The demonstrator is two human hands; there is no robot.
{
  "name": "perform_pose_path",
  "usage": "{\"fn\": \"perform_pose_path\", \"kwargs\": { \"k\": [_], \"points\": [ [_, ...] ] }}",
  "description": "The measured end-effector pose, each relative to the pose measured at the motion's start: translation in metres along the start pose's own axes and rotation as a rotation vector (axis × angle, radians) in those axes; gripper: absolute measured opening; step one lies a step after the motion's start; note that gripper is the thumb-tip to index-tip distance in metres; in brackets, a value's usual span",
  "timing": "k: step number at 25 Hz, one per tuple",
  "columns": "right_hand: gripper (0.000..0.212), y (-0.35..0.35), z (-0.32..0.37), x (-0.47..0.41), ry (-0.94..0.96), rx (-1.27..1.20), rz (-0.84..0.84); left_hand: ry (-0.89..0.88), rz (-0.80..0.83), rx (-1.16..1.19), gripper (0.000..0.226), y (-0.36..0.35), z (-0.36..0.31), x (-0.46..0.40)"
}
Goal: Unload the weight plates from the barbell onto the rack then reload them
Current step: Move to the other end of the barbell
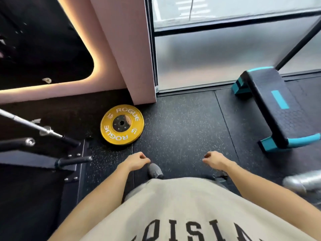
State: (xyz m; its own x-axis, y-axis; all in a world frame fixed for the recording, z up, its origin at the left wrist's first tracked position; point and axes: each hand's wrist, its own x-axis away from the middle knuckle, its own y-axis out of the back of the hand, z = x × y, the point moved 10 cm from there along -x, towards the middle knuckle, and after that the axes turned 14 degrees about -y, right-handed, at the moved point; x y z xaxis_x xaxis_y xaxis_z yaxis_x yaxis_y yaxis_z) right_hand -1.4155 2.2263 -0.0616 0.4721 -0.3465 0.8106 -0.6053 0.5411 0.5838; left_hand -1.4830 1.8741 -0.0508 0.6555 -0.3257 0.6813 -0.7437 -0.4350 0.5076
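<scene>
**A:** Progress first, from the head view, the only one I have. What do you make of it?

**B:** I see one yellow weight plate (122,124) lying flat on the rubber floor (182,122), close against the corner where the pink wall meets it. It is not on the barbell (31,125), whose bare sleeve end shows at the left edge of the floor with nothing on it. So I judge this end unloaded.

**A:** On the rack, though?

**B:** No. The rack pegs (73,161) at the left carry nothing I can see, and the plate is on the floor, near them but apart. Storing or reloading it is, I'd say, still to do. The far end of the bar is out of view.

**A:** Hands?

**B:** Both empty. My left hand (134,161) and right hand (214,160) hang low over the near floor, fingers loosely curled, holding nothing, well apart from the plate.

**A:** Any writing?

**B:** The plate reads "ROGUE" twice in white round its face, and "15" twice. The beige shirt (182,211) carries big dark letters, cut off; I read roughly "OISIA". A black-and-teal step platform (272,105) sits by the window at the right, unmarked.
</scene>
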Motion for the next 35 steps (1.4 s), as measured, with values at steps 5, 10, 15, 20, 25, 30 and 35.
{"fn": "perform_pose_path", "kwargs": {
  "k": [5, 10, 15, 20, 25, 30, 35],
  "points": [
    [0.044, 0.075, 0.109, -0.033, 0.046, 0.063, -0.032, 0.001, -0.121, 0.158, 0.029, 0.098, -0.002, -0.053],
    [0.047, 0.123, 0.236, -0.072, 0.195, 0.325, -0.007, 0.151, -0.349, 0.356, 0.029, 0.141, 0.046, -0.052],
    [0.045, 0.141, 0.388, -0.097, 0.458, 0.654, -0.008, 0.435, -0.589, 0.611, 0.030, 0.168, 0.093, -0.026],
    [0.046, 0.121, 0.486, -0.085, 0.721, 0.929, 0.070, 0.645, -0.816, 0.828, 0.027, 0.151, 0.078, 0.000],
    [0.048, 0.093, 0.523, -0.065, 0.872, 1.106, 0.128, 0.812, -0.944, 0.968, 0.025, 0.098, 0.056, 0.031],
    [0.049, 0.068, 0.557, -0.018, 1.041, 1.183, 0.099, 0.914, -1.124, 0.987, 0.025, 0.088, 0.059, 0.086],
    [0.049, 0.053, 0.633, 0.085, 1.188, 1.013, 0.111, 0.930, -1.306, 0.911, 0.031, 0.146, 0.088, 0.171]
  ]
}}
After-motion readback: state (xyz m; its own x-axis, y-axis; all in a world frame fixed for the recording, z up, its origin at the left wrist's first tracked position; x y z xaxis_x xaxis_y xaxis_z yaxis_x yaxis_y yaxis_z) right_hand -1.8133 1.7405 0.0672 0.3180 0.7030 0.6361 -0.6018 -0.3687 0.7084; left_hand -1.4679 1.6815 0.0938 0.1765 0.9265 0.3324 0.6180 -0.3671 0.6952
